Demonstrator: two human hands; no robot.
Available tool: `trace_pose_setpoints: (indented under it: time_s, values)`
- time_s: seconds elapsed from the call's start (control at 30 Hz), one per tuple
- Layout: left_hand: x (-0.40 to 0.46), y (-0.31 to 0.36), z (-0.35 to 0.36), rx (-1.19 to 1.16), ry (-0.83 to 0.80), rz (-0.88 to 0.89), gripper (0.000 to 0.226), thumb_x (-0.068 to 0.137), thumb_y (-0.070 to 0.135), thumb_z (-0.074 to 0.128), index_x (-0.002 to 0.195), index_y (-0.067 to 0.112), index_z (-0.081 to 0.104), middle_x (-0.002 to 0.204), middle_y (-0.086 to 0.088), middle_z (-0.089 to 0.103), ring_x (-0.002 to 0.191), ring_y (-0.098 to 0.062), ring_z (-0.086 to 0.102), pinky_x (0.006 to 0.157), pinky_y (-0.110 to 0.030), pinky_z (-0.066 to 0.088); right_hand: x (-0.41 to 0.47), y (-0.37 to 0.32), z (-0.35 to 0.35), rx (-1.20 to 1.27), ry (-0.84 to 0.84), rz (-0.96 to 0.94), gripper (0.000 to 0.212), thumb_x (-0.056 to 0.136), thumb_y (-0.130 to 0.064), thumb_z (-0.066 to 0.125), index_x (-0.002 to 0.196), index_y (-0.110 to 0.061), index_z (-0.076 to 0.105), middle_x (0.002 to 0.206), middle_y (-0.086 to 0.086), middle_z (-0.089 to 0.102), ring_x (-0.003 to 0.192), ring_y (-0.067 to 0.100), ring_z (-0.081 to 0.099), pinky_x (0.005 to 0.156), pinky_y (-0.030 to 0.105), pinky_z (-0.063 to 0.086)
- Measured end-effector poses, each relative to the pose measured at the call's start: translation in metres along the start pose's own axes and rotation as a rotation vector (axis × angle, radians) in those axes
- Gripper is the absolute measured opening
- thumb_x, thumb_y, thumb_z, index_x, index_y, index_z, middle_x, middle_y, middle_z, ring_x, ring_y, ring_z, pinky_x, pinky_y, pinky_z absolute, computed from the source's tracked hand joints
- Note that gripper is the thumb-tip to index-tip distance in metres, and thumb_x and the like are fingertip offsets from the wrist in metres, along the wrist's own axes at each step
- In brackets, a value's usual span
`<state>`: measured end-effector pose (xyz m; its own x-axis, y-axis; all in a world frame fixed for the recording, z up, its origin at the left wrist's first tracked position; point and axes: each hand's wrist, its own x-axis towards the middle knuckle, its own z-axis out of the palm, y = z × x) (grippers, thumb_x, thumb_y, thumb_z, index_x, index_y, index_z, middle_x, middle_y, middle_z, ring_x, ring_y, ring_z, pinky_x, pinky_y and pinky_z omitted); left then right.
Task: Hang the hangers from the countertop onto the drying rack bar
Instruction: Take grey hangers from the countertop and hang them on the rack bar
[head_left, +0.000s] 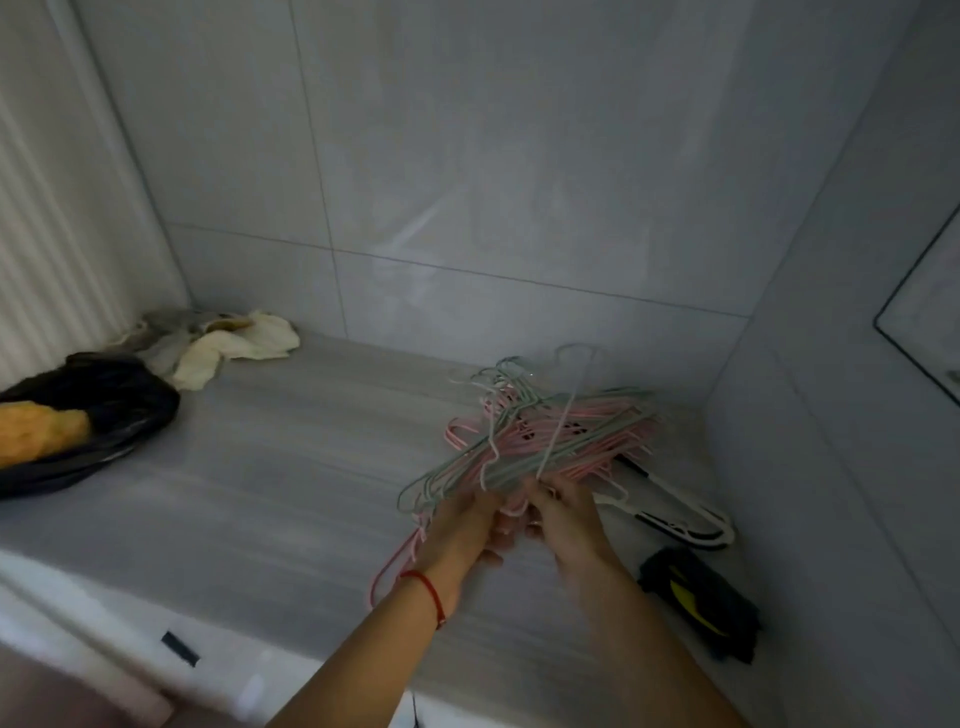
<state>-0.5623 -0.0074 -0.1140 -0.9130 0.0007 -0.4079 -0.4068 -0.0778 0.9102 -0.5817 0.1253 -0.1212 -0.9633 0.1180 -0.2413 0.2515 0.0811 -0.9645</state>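
Note:
A tangled bundle of thin pink and pale green hangers (550, 431) lies on the grey countertop (291, 467), toward the right corner. My left hand (462, 530) and my right hand (563, 512) meet at the bundle's near edge, both with fingers closed around hanger wires. One pink hanger (397, 564) trails down past my left wrist, which wears a red string. A thicker white and black hanger (680, 514) lies flat just right of the bundle. No drying rack bar is in view.
A black bag with something orange inside (78, 421) sits at the far left, with crumpled pale cloths (223, 343) behind it. A black and yellow object (701, 603) lies near the right wall. Tiled walls close the back and right sides.

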Motion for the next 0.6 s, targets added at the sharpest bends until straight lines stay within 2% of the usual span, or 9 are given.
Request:
trace_pose_setpoints:
  time_s: [0.1,0.2,0.3,0.4,0.43,0.47,0.5,0.57,0.6]
  values:
    - [-0.003,0.014,0.000,-0.070,0.001,0.115,0.023,0.102,0.017,0.054,0.089,0.013,0.073,0.080,-0.017,0.073,0.071,-0.027,0.061,0.063,-0.036,0.049,-0.006,-0.006,0.000,0.000,-0.060,-0.112,0.027,0.104,-0.013,0.059,0.093,0.011,0.064,0.075,0.018,0.063,0.066,0.023,0.058,0.059,0.030,0.048]
    - [-0.009,0.029,-0.005,-0.170,0.039,0.150,0.018,0.099,0.025,0.061,0.096,0.011,0.072,0.091,-0.020,0.075,0.078,-0.030,0.069,0.076,-0.049,0.059,-0.022,-0.016,-0.003,-0.014,-0.204,-0.240,0.019,0.104,-0.008,0.058,0.103,0.008,0.069,0.076,0.017,0.065,0.060,0.015,0.058,0.052,0.022,0.047]
    - [-0.021,0.037,-0.008,-0.363,-0.112,0.067,0.029,0.096,0.037,0.064,0.103,0.010,0.072,0.095,-0.020,0.072,0.084,-0.036,0.069,0.073,-0.050,0.057,-0.033,-0.017,-0.011,-0.051,-0.341,-0.301,0.015,0.104,-0.006,0.058,0.101,-0.002,0.072,0.072,0.014,0.063,0.057,0.014,0.056,0.052,0.022,0.044]
    - [-0.048,0.028,-0.006,-0.478,-0.094,0.104,0.050,0.097,0.042,0.064,0.136,0.011,0.062,0.130,-0.023,0.065,0.117,-0.041,0.062,0.103,-0.056,0.048,-0.043,-0.010,-0.022,-0.238,-0.478,-0.375,0.032,0.101,-0.006,0.063,0.079,-0.025,0.074,0.061,0.000,0.060,0.056,0.010,0.052,0.054,0.023,0.039]
    - [-0.060,0.020,-0.005,-0.466,-0.053,0.158,0.045,0.099,0.040,0.063,0.136,0.015,0.063,0.127,-0.022,0.067,0.110,-0.037,0.067,0.095,-0.050,0.055,-0.050,-0.009,-0.023,-0.298,-0.519,-0.387,0.038,0.099,-0.008,0.066,0.071,-0.032,0.074,0.059,-0.006,0.061,0.056,0.006,0.053,0.055,0.022,0.038]
    - [-0.075,0.010,-0.003,-0.446,0.012,0.213,0.037,0.102,0.038,0.058,0.132,0.018,0.065,0.119,-0.018,0.071,0.096,-0.031,0.072,0.078,-0.041,0.061,-0.059,-0.008,-0.024,-0.331,-0.560,-0.398,0.037,0.097,-0.013,0.069,0.068,-0.035,0.074,0.058,-0.007,0.063,0.056,0.003,0.054,0.056,0.022,0.040]
    - [-0.094,0.001,0.000,-0.420,0.068,0.265,0.031,0.105,0.036,0.052,0.129,0.021,0.067,0.113,-0.015,0.074,0.087,-0.025,0.073,0.066,-0.032,0.058,-0.073,-0.006,-0.025,-0.380,-0.604,-0.400,0.027,0.095,-0.024,0.073,0.071,-0.035,0.076,0.061,-0.005,0.066,0.059,0.004,0.058,0.058,0.025,0.044]
    - [-0.135,-0.020,0.005,-0.348,0.162,0.320,0.027,0.107,0.035,0.050,0.126,0.031,0.069,0.115,-0.012,0.074,0.092,-0.023,0.070,0.066,-0.029,0.053,-0.098,0.005,-0.021,-0.427,-0.710,-0.447,0.021,0.092,-0.046,0.074,0.084,-0.027,0.078,0.075,0.003,0.074,0.071,0.019,0.069,0.068,0.044,0.056]
    - [-0.157,-0.030,0.006,-0.333,0.223,0.315,0.026,0.104,0.039,0.053,0.124,0.037,0.070,0.115,-0.010,0.075,0.093,-0.024,0.069,0.070,-0.032,0.053,-0.110,0.014,-0.018,-0.430,-0.760,-0.444,0.019,0.093,-0.044,0.074,0.085,-0.027,0.078,0.080,0.002,0.075,0.076,0.022,0.071,0.072,0.048,0.057]
